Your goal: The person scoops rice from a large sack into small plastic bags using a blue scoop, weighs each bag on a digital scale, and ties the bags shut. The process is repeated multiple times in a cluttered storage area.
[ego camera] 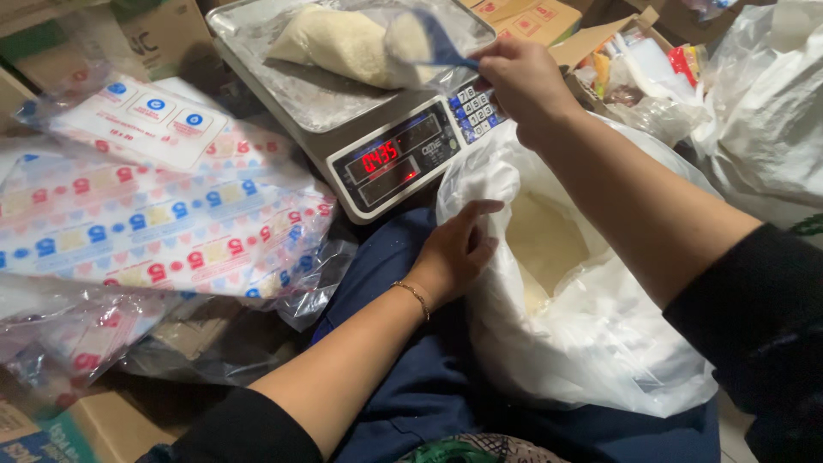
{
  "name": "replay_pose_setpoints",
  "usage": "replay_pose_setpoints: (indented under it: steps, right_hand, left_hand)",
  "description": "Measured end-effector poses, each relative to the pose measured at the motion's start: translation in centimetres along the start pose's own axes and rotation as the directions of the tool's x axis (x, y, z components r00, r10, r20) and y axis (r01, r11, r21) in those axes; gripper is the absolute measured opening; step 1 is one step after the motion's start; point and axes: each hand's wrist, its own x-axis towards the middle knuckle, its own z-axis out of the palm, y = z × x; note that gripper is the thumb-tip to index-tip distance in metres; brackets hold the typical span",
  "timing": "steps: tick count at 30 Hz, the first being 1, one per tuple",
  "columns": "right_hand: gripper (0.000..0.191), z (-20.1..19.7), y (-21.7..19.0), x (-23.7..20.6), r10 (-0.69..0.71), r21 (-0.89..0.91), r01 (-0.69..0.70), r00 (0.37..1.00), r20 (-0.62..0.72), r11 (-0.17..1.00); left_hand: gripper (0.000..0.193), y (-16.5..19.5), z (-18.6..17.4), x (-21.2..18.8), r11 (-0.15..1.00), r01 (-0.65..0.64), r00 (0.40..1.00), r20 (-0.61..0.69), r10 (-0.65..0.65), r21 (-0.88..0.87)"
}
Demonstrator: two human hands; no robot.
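1. I am holding a blue scoop (429, 39) in my right hand (523, 81), fingers closed around its handle, tipping it over the small clear bag of white grains (339, 43) that is lying on the steel pan of the scale.
2. The small bag is looking well filled already, and the scoop is showing a white load at its mouth, so I judge the weighing to be in its late part: mostly poured, the last topping-up being what is left. The bag's mouth is not yet closed, as far as I can tell.
3. The digital scale (394, 159) is showing lit red figures on its front panel, with a keypad just beside my right hand.
4. My left hand (459, 253) is resting half-open on the rim of the large white plastic sack (591, 343), holding nothing tightly, only keeping the edge down. A thin bracelet is sitting on that wrist.
5. The sack is standing open in my lap, with plenty of the pale grains (544, 240) inside it.
6. To my left, stacks of printed plastic packaging (163, 231) are lying on cardboard boxes (111, 420); more boxes and bags are crowding behind the scale.
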Motion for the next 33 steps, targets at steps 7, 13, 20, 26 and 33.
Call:
replay_pose_setpoints:
  steps: [7,13,20,26,33]
  right_hand:
    - [0.019,1.0,-0.7,1.1,-0.715,-0.652,0.555,0.699,0.028,0.517]
    - [0.021,-0.4,0.6,0.1,-0.778,-0.75,0.555,0.622,0.086,0.361]
    - [0.021,-1.1,3.3,-0.5,-0.185,-0.218,0.139,0.961,-0.207,0.966]
    - [0.024,-5.2,7.4,-4.2,0.279,0.334,-0.217,0.948,-0.15,0.917]
    - [0.019,-7.1,14.6,-14.6,0.343,0.52,-0.177,0.907,-0.242,0.835]
  left_hand:
    - [0.049,-0.5,0.1,0.1,0.998,-0.067,0.997,-0.027,0.068,0.02]
    - [0.049,0.0,0.1,-0.1,1.0,0.003,1.0,-0.008,-0.003,-0.029]
    - [0.05,0.2,-0.1,0.2,1.0,0.001,1.0,-0.006,-0.001,-0.011]
    - [0.049,0.2,0.1,0.1,0.999,-0.048,0.999,-0.024,0.048,0.005]
    - [0.049,0.7,0.1,0.0,0.999,0.014,1.0,-0.007,-0.014,0.042]
